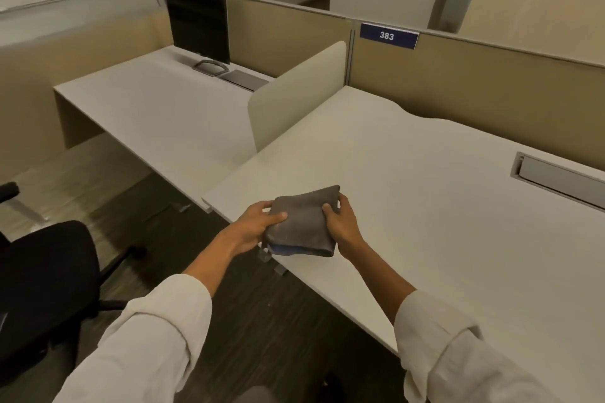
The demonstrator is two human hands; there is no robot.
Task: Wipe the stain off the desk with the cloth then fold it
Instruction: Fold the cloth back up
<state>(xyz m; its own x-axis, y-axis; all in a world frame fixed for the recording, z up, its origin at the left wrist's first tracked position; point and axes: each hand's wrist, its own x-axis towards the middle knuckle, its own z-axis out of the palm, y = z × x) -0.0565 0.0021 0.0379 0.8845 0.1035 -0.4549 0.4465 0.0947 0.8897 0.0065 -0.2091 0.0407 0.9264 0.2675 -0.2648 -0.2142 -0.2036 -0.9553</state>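
A grey cloth [302, 222], folded into a thick square with a blue layer showing at its near edge, sits at the front left edge of the white desk [425, 206]. My left hand [253, 227] grips its left side, thumb on top. My right hand [342, 226] grips its right side, thumb on top and fingers along the far edge. No stain shows on the desk surface.
A cable tray slot [556, 178] is set into the desk at the right. A rounded divider panel [294, 98] separates it from the neighbouring desk with a monitor [198, 24]. A black office chair [42, 288] stands at the left on the dark floor.
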